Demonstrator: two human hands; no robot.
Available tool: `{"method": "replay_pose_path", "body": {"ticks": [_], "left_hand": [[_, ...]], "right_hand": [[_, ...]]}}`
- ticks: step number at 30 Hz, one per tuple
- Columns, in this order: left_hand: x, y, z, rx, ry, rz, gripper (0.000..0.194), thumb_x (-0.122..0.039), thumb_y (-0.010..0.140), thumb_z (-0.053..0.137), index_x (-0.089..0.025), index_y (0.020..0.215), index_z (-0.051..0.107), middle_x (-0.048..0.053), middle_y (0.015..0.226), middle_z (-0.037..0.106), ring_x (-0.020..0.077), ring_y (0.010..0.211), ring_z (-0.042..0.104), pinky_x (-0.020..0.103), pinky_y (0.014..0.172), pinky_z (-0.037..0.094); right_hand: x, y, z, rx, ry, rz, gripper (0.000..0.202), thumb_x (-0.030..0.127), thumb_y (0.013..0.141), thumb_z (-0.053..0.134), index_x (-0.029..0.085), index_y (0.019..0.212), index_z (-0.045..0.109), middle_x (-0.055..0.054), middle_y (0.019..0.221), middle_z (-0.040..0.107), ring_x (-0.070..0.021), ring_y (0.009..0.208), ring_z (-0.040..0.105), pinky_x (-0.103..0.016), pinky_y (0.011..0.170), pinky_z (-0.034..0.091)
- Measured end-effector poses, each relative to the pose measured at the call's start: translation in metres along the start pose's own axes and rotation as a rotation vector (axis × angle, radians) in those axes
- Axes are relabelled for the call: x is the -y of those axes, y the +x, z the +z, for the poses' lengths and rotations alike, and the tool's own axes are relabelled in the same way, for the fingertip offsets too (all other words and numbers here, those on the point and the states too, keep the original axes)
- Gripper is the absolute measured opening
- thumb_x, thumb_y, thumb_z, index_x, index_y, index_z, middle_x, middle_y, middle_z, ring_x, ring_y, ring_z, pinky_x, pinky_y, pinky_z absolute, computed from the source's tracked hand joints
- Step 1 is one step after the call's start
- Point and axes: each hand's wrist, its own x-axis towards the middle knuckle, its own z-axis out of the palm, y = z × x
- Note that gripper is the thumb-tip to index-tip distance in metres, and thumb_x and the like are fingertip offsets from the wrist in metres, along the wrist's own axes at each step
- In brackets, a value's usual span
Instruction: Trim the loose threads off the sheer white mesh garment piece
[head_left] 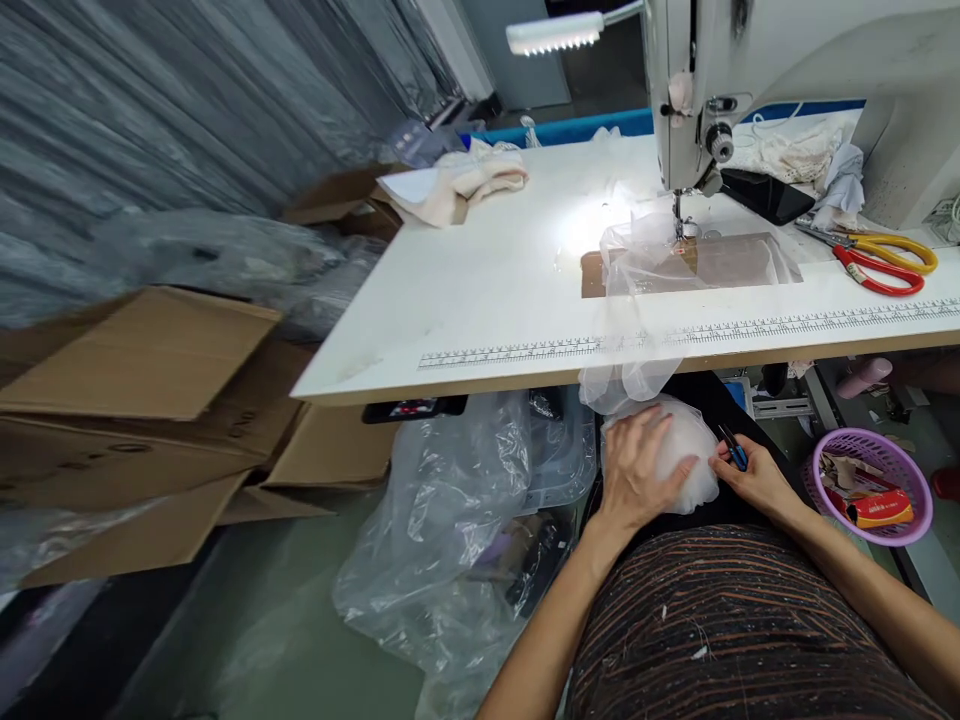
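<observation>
So, far left there's an open brown cardboard box (142, 360), all creased flat flaps, then a crinkly, shiny clear plastic bag (457, 490) slumped under the smooth white table (480, 290). Next, the left hand (637, 468) is laid over a puffy, rounded bundle of sheer white fabric (694, 450) on the person's lap, fingers a bit spread, thumb stuck out. A gauzy strip (630, 310) hangs over the table edge, coming from the sewing machine (679, 120). Right hand (754, 480) is at the bundle's edge, thumb and fingers pinched around small blue-and-black snips (735, 450). Further right, a round purple lattice basket (870, 485) full of scraps, and red-and-yellow-handled metal tools (877, 258) up top
</observation>
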Motion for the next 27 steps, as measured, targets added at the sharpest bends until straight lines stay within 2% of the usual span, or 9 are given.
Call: {"method": "replay_pose_path", "body": {"ticks": [4, 8, 12, 15, 17, 19, 21, 23, 27], "left_hand": [[-0.001, -0.001, 0.017, 0.206, 0.069, 0.194, 0.074, -0.051, 0.078, 0.069, -0.015, 0.139, 0.048, 0.021, 0.148, 0.045, 0.0393, 0.137, 0.040, 0.061, 0.113, 0.027], [0.014, -0.006, 0.028, 0.334, 0.123, 0.166, 0.079, -0.050, 0.077, 0.071, -0.018, 0.144, 0.044, 0.020, 0.153, 0.039, 0.0407, 0.143, 0.031, 0.066, 0.115, 0.020], [0.022, -0.011, 0.034, 0.361, 0.114, 0.104, 0.075, -0.047, 0.078, 0.071, -0.020, 0.143, 0.045, 0.020, 0.152, 0.040, 0.0405, 0.142, 0.033, 0.069, 0.114, 0.019], [0.020, -0.011, 0.033, 0.265, 0.038, 0.090, 0.073, -0.045, 0.076, 0.072, -0.018, 0.140, 0.048, 0.020, 0.145, 0.047, 0.0413, 0.138, 0.039, 0.066, 0.114, 0.022], [0.018, -0.009, 0.029, 0.109, -0.068, 0.060, 0.067, -0.043, 0.076, 0.072, -0.016, 0.134, 0.053, 0.019, 0.137, 0.055, 0.0400, 0.131, 0.047, 0.061, 0.112, 0.030], [0.017, -0.005, 0.019, -0.109, -0.201, -0.068, 0.057, -0.044, 0.075, 0.072, -0.016, 0.123, 0.058, 0.018, 0.124, 0.063, 0.0358, 0.117, 0.058, 0.055, 0.103, 0.042], [0.017, 0.002, 0.006, -0.318, -0.371, -0.267, 0.051, -0.048, 0.074, 0.072, -0.017, 0.112, 0.060, 0.014, 0.110, 0.067, 0.0304, 0.103, 0.063, 0.047, 0.091, 0.050], [0.015, 0.011, -0.010, -0.442, -0.587, -0.434, 0.050, -0.053, 0.073, 0.073, -0.018, 0.106, 0.060, 0.011, 0.101, 0.068, 0.0262, 0.096, 0.065, 0.040, 0.086, 0.052], [0.007, 0.028, -0.038, -0.436, -0.846, -0.565, 0.035, -0.049, 0.077, 0.071, -0.017, 0.090, 0.062, 0.005, 0.084, 0.069, 0.0185, 0.079, 0.066, 0.030, 0.075, 0.052]], "right_hand": [[0.007, 0.006, -0.006, -0.111, -0.112, -0.081, 0.032, 0.050, 0.068, 0.059, 0.020, 0.077, 0.055, 0.005, 0.056, 0.049, -0.0108, 0.047, 0.040, -0.025, 0.046, 0.034], [0.028, 0.006, -0.008, -0.153, -0.159, -0.247, 0.029, 0.048, 0.075, 0.056, 0.020, 0.078, 0.057, 0.000, 0.063, 0.056, -0.0130, 0.050, 0.047, -0.026, 0.049, 0.040], [0.058, 0.003, 0.003, -0.136, -0.231, -0.508, 0.019, 0.037, 0.084, 0.054, 0.019, 0.079, 0.058, -0.001, 0.069, 0.059, -0.0131, 0.054, 0.052, -0.025, 0.053, 0.044], [0.081, 0.001, 0.015, -0.089, -0.289, -0.798, 0.006, 0.022, 0.087, 0.053, 0.019, 0.083, 0.058, -0.001, 0.073, 0.059, -0.0114, 0.056, 0.052, -0.023, 0.053, 0.044], [0.093, -0.002, 0.023, -0.060, -0.297, -0.960, 0.008, 0.014, 0.087, 0.052, 0.020, 0.088, 0.057, -0.001, 0.076, 0.059, -0.0110, 0.059, 0.052, -0.022, 0.055, 0.044], [0.102, -0.005, 0.029, -0.040, -0.287, -1.058, 0.016, 0.008, 0.085, 0.051, 0.020, 0.093, 0.056, -0.001, 0.078, 0.059, -0.0109, 0.062, 0.054, -0.021, 0.056, 0.044], [0.109, -0.009, 0.033, -0.021, -0.271, -1.096, 0.022, 0.004, 0.083, 0.050, 0.021, 0.097, 0.055, 0.000, 0.078, 0.059, -0.0106, 0.063, 0.054, -0.020, 0.055, 0.044], [0.113, -0.013, 0.035, -0.007, -0.255, -1.101, 0.025, 0.003, 0.082, 0.050, 0.021, 0.097, 0.055, 0.000, 0.077, 0.059, -0.0102, 0.061, 0.053, -0.020, 0.053, 0.043], [0.121, -0.018, 0.034, -0.007, -0.220, -1.077, 0.022, 0.003, 0.082, 0.051, 0.021, 0.093, 0.057, 0.000, 0.075, 0.060, -0.0103, 0.060, 0.054, -0.020, 0.053, 0.044]]}}
